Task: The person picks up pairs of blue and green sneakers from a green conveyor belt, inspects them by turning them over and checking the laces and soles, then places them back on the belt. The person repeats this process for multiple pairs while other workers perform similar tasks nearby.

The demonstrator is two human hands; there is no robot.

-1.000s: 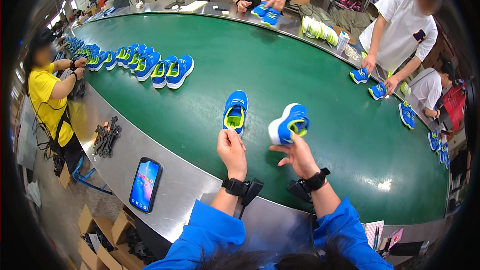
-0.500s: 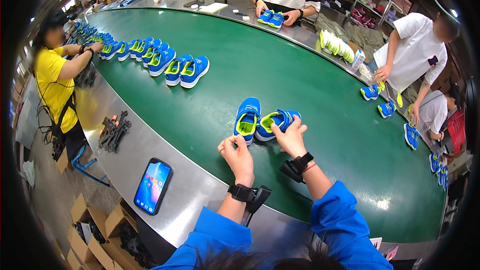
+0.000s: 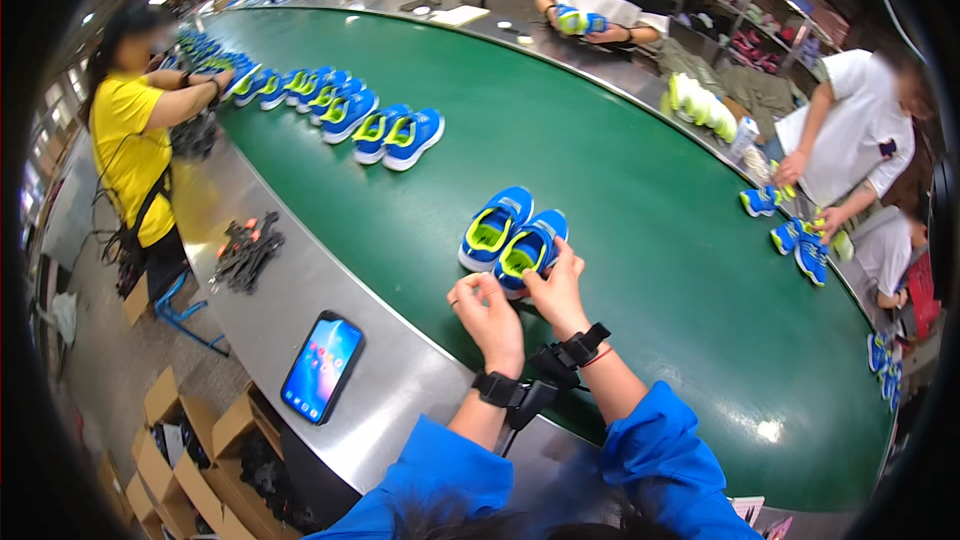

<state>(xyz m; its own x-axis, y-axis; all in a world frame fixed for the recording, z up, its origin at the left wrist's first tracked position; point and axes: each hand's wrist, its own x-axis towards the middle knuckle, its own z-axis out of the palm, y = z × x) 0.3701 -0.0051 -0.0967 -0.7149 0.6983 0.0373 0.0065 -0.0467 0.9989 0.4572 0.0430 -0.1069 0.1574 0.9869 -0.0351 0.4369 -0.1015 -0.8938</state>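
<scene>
**Right hand gripped one of two blue shoes on a green table**

The right shoe (image 3: pixel 535 243) stood sole-down close beside the left shoe (image 3: pixel 503 220), toes pointing away from the person. The right hand (image 3: pixel 560 298) gripped the right shoe near its heel, thumb at the opening. The left hand (image 3: pixel 492 328) hung just short of the heels, fingers curled; whether it pinched anything could not be told.

A sideways push from the right hand could have knocked the pair askew, since the glossy table (image 3: pixel 660 340) probably gave little hold. A hard thumb press might have creased the collar, which looked soft.

The shoes had rounded blue uppers, lime linings and pale soles. Nearby ran a smooth steel edge (image 3: pixel 395 355) bearing a flat, glassy phone (image 3: pixel 322 368) and a jumbled dark heap (image 3: pixel 248 252). Farther off stood a shoe row (image 3: pixel 345 112).
</scene>
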